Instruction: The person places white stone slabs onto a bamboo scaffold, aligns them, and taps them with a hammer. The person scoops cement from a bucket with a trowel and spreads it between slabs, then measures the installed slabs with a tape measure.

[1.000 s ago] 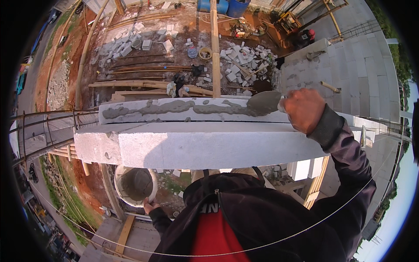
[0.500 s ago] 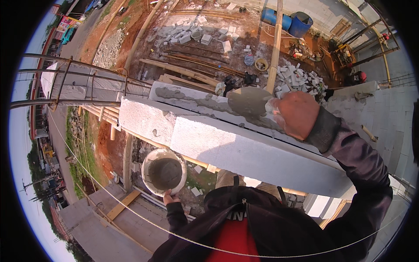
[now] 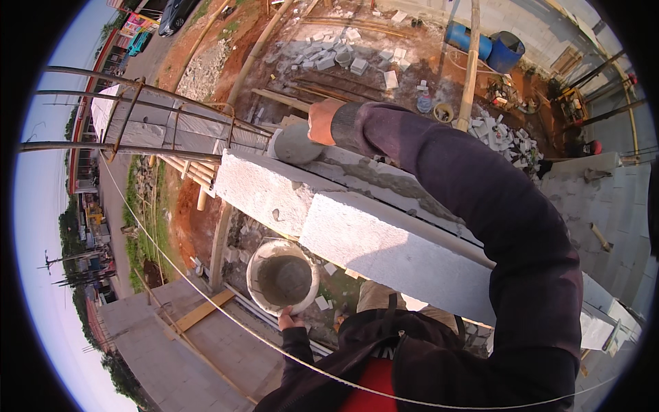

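My right hand (image 3: 324, 122) grips a trowel (image 3: 294, 145), its mortar-covered blade lying over the far left end of the upper row of white blocks. A grey strip of wet mortar (image 3: 391, 178) runs along that row, partly hidden by my right arm. A nearer row of white blocks (image 3: 357, 233) lies alongside, a dark gap between the rows. Below the blocks, my left hand (image 3: 288, 318) holds a white bucket (image 3: 305, 281) by its rim, with grey mortar inside.
Rebar (image 3: 75, 147) juts out left, and a thin string (image 3: 206, 299) crosses low. A bamboo pole (image 3: 472, 82) stands beyond the wall. Below lie block rubble (image 3: 508, 137) and blue drums (image 3: 504, 51). A person in a red cap (image 3: 592, 147) is at far right.
My right hand has swept left along the upper row with the trowel, bringing my forearm across the blocks. The view has turned, showing more road on the left. My left hand still holds the bucket.
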A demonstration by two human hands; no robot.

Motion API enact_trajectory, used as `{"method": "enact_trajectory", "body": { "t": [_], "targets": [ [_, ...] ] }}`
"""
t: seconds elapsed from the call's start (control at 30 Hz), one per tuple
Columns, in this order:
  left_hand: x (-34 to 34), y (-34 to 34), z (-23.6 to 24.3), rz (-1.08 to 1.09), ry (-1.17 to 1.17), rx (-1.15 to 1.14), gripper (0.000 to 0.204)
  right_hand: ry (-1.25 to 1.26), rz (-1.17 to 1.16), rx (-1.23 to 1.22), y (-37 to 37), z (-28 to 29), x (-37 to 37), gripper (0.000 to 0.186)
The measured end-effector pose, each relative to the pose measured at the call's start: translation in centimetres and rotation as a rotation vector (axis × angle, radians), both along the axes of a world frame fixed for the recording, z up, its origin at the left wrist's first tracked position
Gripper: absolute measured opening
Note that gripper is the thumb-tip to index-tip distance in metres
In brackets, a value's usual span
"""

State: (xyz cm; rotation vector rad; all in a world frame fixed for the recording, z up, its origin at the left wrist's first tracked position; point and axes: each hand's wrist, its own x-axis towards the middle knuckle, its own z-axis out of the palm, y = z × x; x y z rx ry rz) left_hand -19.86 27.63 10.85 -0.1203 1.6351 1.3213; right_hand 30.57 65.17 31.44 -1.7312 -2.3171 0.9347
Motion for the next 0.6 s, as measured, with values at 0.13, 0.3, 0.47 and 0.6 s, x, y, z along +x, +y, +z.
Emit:
{"method": "enact_trajectory", "body": {
  "t": [0.13, 0.3, 0.47, 0.6],
  "targets": [
    [0.4, -0.6, 1.5, 0.021, -0.006, -0.033, 0.040, -0.136, 0.097, 0.042, -0.3, 1.6, 0.5, 0.029],
    [1.2, -1.3, 2.6, -0.012, 0.057, -0.061, 0.036, -0.108, 0.127, -0.018, -6.5, 0.8, 8.4, 0.024],
    [0.7, -0.5, 1.7, 0.015, 0.089, -0.096, 0.035, 0.002, -0.135, -0.268, -15.2, 4.6, 15.2, 0.022],
    [0.7, 0.6, 0.0, 0.007, 0.045, -0.105, 0.039, -0.040, -0.343, -0.338, -21.8, 4.6, 21.1, 0.026]
  ]
}}
